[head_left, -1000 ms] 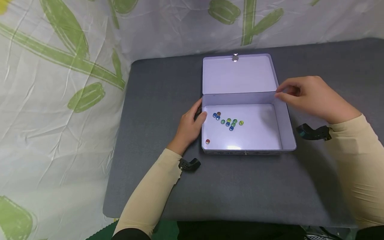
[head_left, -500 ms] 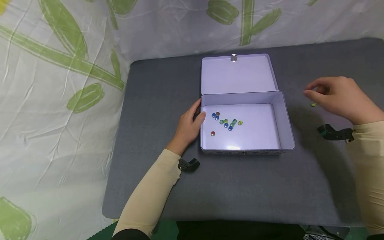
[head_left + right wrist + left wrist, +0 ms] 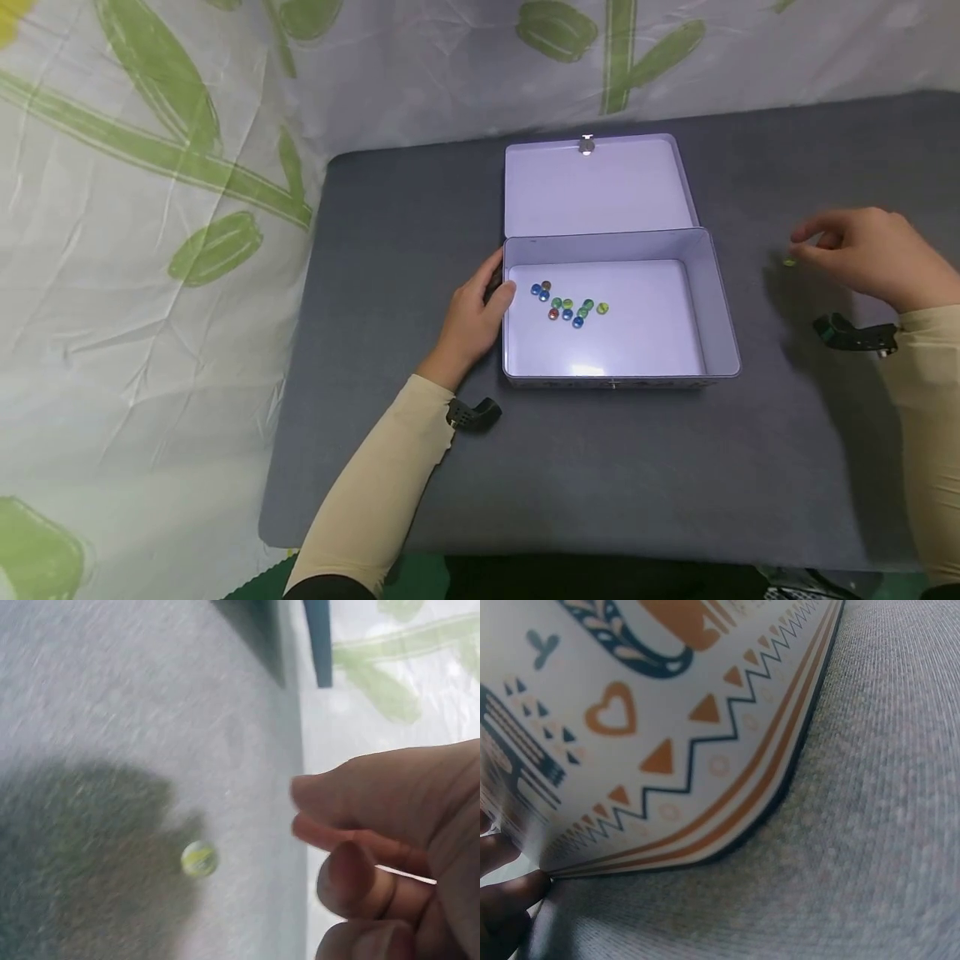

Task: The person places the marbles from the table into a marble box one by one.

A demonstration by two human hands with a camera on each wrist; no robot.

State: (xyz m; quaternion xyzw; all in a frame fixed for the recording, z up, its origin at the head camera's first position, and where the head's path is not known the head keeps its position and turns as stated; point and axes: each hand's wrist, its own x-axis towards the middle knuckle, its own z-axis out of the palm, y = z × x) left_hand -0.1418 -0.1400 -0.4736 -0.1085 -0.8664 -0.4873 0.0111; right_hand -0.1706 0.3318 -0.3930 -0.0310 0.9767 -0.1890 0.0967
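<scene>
An opened tin box (image 3: 645, 350) with a pale lilac inside stands on the grey table. Several blue, green and reddish glass marbles (image 3: 567, 314) lie grouped on the left part of its floor. My left hand (image 3: 471, 321) grips the box's left wall, thumb at the rim and fingers along the outside; in the left wrist view fingertips (image 3: 525, 889) meet the edge of the patterned side (image 3: 667, 742). Out to the right, a yellow-green marble (image 3: 199, 859) lies on the cloth. Above and beside it hovers my right hand (image 3: 873, 250), fingers loosely bent, thumb and fingertips apart, holding nothing.
The hinged lid (image 3: 600, 192) lies back behind the box, its metal clasp (image 3: 587, 145) at the far edge. A white curtain with green leaves (image 3: 217, 250) hangs along the table's left and back sides. Grey cloth (image 3: 600, 467) covers the table in front.
My right hand has moved from the box's right rim out to the marble on the right. The reddish marble has rolled from the front left corner to the group. My left hand stays put.
</scene>
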